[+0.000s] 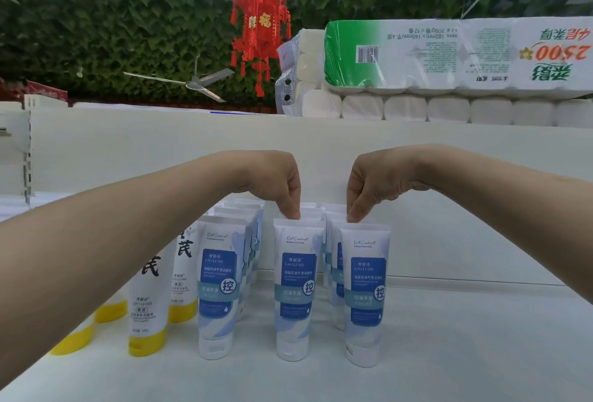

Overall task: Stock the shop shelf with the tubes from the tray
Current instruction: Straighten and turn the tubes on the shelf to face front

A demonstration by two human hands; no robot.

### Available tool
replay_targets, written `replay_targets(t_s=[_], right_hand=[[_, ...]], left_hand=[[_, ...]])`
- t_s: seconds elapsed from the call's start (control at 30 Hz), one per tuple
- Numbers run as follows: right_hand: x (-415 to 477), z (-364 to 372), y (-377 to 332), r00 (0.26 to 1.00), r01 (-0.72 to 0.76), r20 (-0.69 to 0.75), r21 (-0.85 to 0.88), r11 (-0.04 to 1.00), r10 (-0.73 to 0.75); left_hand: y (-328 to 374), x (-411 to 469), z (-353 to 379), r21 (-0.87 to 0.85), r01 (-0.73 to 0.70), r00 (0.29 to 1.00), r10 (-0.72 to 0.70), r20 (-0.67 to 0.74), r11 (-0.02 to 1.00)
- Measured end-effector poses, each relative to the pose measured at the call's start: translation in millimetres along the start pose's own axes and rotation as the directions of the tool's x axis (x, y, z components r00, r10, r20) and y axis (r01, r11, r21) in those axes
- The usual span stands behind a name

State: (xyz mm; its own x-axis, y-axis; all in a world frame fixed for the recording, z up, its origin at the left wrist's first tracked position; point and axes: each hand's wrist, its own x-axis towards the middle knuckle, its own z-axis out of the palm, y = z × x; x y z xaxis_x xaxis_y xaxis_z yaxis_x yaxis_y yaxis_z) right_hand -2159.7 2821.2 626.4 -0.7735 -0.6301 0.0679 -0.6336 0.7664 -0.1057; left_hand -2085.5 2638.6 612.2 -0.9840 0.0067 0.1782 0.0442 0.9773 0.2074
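Back rows [239, 209] mostly hidden — left hand [276, 188] pinches middle tube [295, 292], right hand [373, 185] pinches end tube [365, 299]; white shelf [465, 353], leafy wall [96, 32].

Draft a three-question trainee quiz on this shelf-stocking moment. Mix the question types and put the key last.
1. True or false: each blue-and-white tube on the shelf stands on its cap.
2. Multiple choice: the white tubes left of them have caps coloured A) red, B) yellow, C) black.
3. Fill in: the left hand and the right hand each pinch a blue-and-white tube by its ____ edge.

Key: 1 true; 2 B; 3 top.
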Motion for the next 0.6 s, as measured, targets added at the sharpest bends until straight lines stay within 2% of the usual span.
replay_targets(t_s=[0.4, 0.6], right_hand=[[-3.3, -0.3, -0.7, 1.0, -0.003, -0.014, -0.005, 1.0, 0.003], [-2.1, 1.0, 0.1, 1.0, 0.002, -0.025, 0.004, 1.0, -0.001]], left_hand=[[-1.8, -0.2, 2.7, -0.002, 0.012, 0.999, -0.012, -0.031, 1.0], [0.6, -2.7, 2.1, -0.017, 0.035, 0.999, -0.034, 0.01, 0.999]])
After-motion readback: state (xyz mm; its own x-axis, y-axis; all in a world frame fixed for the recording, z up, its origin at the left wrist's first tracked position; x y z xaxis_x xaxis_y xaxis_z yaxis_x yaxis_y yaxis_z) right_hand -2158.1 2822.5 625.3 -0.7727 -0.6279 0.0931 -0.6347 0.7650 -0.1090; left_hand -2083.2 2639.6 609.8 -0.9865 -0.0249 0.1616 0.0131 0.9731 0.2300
